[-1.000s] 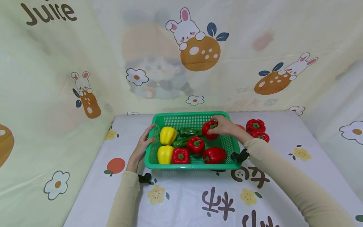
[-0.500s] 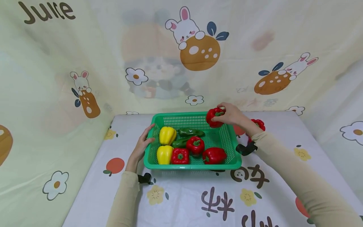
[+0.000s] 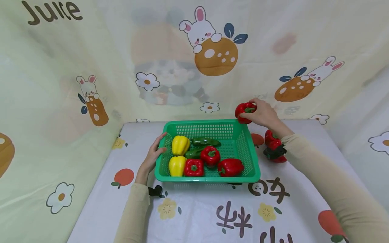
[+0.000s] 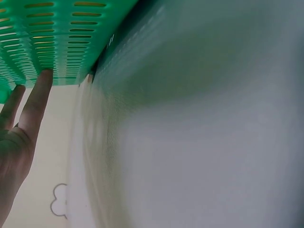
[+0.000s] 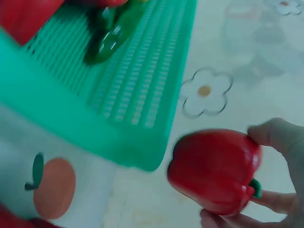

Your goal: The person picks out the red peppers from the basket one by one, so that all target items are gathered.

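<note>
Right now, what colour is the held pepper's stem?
Green: the stem of the red pepper shows best in the right wrist view.

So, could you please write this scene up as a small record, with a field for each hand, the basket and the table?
left hand: touching the left side of the basket
right hand: holding a red pepper near the basket's far right corner
basket: two yellow peppers, three red peppers, two green vegetables
table: more red peppers right of the basket, partly hidden
</note>
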`<state>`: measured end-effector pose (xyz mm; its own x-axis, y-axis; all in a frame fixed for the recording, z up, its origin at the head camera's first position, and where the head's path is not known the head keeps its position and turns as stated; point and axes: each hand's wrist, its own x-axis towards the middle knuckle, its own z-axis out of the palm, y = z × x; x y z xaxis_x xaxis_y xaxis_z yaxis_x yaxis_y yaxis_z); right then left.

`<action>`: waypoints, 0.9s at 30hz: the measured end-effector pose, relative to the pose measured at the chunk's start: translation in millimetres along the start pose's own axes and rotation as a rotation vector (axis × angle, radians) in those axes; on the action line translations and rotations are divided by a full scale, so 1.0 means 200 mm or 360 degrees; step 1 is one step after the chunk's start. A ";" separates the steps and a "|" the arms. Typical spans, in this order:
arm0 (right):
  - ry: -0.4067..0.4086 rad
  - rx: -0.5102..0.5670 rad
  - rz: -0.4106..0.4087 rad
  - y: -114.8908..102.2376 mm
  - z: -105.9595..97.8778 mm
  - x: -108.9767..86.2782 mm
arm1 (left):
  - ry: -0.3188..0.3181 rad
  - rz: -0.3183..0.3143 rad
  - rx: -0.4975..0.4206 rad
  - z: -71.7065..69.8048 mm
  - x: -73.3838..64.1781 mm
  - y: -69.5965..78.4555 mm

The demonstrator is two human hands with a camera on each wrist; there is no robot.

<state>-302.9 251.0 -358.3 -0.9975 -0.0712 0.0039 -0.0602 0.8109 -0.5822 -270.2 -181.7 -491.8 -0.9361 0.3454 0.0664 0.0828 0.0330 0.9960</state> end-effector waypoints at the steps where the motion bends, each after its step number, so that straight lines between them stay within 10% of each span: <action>1: 0.0041 -0.0016 0.0003 0.02 -0.01 0.01 | 0.0001 0.0006 -0.0005 0.00 0.00 0.00; 19: 0.0165 0.0045 0.0233 0.45 -0.05 0.03 | 0.0008 0.0015 -0.0029 -0.03 0.07 -0.15; 27: 0.0158 0.0065 0.0329 0.61 -0.02 0.08 | 0.0005 0.0001 -0.0016 -0.01 0.02 -0.05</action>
<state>-325.5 350.7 -425.8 -0.9874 0.1529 -0.0402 0.1454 0.7780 -0.6112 -276.4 -182.4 -501.6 -0.9372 0.3423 0.0675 0.0802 0.0233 0.9965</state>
